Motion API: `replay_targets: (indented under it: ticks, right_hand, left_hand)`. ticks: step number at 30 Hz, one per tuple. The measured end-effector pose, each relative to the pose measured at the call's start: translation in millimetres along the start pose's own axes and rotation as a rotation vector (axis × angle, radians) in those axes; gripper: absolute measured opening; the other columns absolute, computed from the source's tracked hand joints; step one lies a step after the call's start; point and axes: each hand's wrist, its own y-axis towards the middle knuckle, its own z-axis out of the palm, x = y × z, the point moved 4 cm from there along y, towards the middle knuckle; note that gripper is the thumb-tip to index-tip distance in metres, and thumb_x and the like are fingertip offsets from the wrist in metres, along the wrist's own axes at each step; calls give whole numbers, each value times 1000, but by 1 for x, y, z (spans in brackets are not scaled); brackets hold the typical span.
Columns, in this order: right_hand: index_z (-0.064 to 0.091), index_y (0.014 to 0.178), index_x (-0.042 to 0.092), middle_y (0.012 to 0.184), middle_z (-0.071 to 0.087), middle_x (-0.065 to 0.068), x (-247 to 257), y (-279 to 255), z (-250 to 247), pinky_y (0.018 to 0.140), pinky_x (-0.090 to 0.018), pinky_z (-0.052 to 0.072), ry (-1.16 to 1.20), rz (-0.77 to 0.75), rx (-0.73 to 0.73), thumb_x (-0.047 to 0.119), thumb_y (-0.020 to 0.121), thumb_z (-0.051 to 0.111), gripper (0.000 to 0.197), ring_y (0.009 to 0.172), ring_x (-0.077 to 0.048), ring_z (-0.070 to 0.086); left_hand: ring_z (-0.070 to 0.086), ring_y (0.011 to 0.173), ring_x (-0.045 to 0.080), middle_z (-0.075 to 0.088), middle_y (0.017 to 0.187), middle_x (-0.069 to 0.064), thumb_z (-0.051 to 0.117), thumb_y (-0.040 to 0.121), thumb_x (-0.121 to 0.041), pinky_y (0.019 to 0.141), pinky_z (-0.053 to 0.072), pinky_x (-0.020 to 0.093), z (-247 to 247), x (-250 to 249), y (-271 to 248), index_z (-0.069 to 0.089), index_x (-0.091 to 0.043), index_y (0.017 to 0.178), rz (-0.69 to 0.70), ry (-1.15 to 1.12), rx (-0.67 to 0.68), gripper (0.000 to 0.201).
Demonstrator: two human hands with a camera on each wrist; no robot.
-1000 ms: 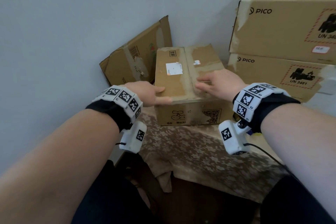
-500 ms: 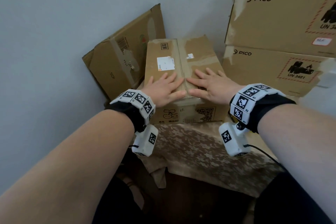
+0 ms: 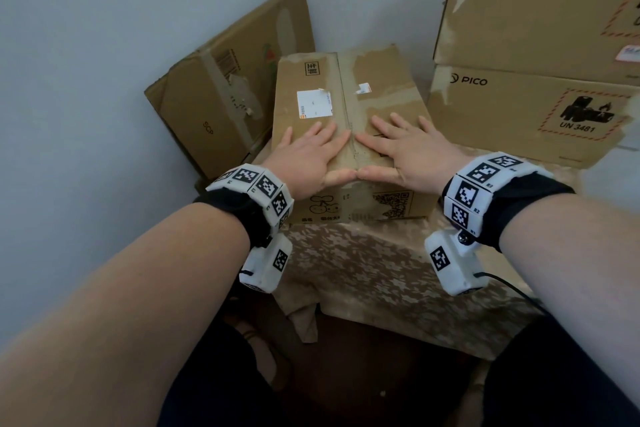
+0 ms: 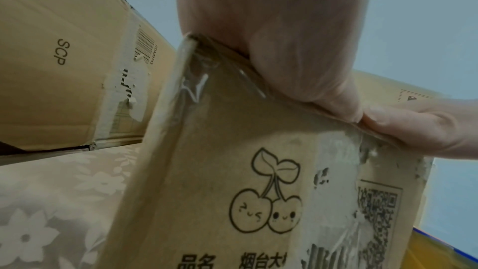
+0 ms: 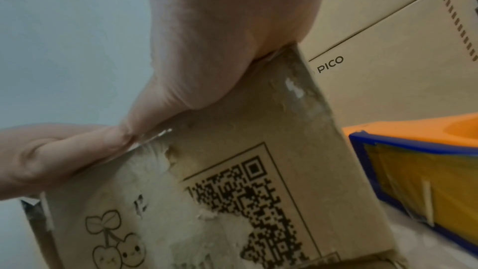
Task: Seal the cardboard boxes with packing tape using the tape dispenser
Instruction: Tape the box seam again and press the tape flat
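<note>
A small brown cardboard box (image 3: 377, 87) with a cherry drawing and a QR code on its front stands on a cloth-covered table. Its two top flaps are down and meet at a centre seam. My left hand (image 3: 311, 152) lies flat on the left flap, my right hand (image 3: 401, 149) flat on the right flap, fingers straight and spread, thumbs meeting at the front edge. The wrist views show the box front (image 4: 232, 181) (image 5: 207, 191) under each palm. An orange and blue tape dispenser (image 5: 419, 163) with yellowish tape lies just right of the box, hidden from the head view.
A worn cardboard box (image 3: 221, 87) leans against the grey wall at the back left. Two large PICO boxes (image 3: 540, 104) are stacked at the right, close to the small box. The floral tablecloth (image 3: 363, 270) hangs over the near table edge.
Both hands slid from the box's near corners onto the top flaps and flattened with fingers spread. The head view has moved closer and slightly left.
</note>
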Motion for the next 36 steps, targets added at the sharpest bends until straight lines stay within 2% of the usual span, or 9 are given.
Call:
replay_targets:
  ticks: [4,8,11,21,29,31,33,36]
  right_hand:
    - [1,151,40,161,-6,4,0,1,1,118,-53,-2,-16,-3,11,85,64,5,98,148,-22,-4]
    - [0,152,40,161,-7,4,0,2,1,117,-54,-1,-44,-1,2,80,77,17,87,148,-22,-3]
    - [1,152,39,161,-6,4,0,2,1,117,-54,-1,-54,3,-7,77,81,22,83,148,-22,-3]
    - [-1,151,40,161,-7,5,2,2,0,118,-52,0,-64,10,-9,74,85,28,80,148,-22,-4]
    - [-2,150,42,161,-7,5,1,4,2,118,-51,0,-50,11,-26,75,82,40,86,148,-21,-5]
    - [-2,150,43,161,-7,5,0,3,1,118,-51,0,-43,-10,-25,77,78,43,92,148,-21,-4]
    - [3,150,43,161,-5,6,-2,0,-2,119,-51,0,5,-24,-14,80,74,41,93,148,-22,-4]
    - [7,150,45,161,-4,5,-16,-10,-6,118,-53,-2,80,35,-9,78,78,34,83,148,-24,-5]
  left_hand:
    - [-5,148,20,-10,160,0,20,90,-68,116,-1,57,-1,-1,1,-4,-27,152,-12,3,8,78]
    - [-4,148,22,-9,161,1,23,92,-65,114,0,61,-2,-3,1,-2,-26,153,-20,-2,14,77]
    - [-3,148,23,-9,161,2,24,92,-64,114,2,62,-3,-5,1,-1,-24,153,-31,-6,21,77]
    - [-1,147,28,-7,160,8,32,94,-58,113,8,64,-4,-12,2,-1,-17,153,-59,31,48,79]
    - [-2,147,28,-9,160,7,48,90,-57,113,10,64,-7,-16,3,-4,-17,153,-99,35,60,91]
    - [-2,147,28,-9,160,7,54,85,-59,113,11,63,-7,-16,2,-5,-16,152,-98,29,63,99]
    - [-1,147,28,-9,160,6,55,79,-68,113,11,63,-7,-15,2,-6,-16,152,-88,17,67,109]
    - [3,147,26,-5,161,4,39,71,-84,112,12,65,-9,-14,4,-5,-16,153,-110,-64,52,116]
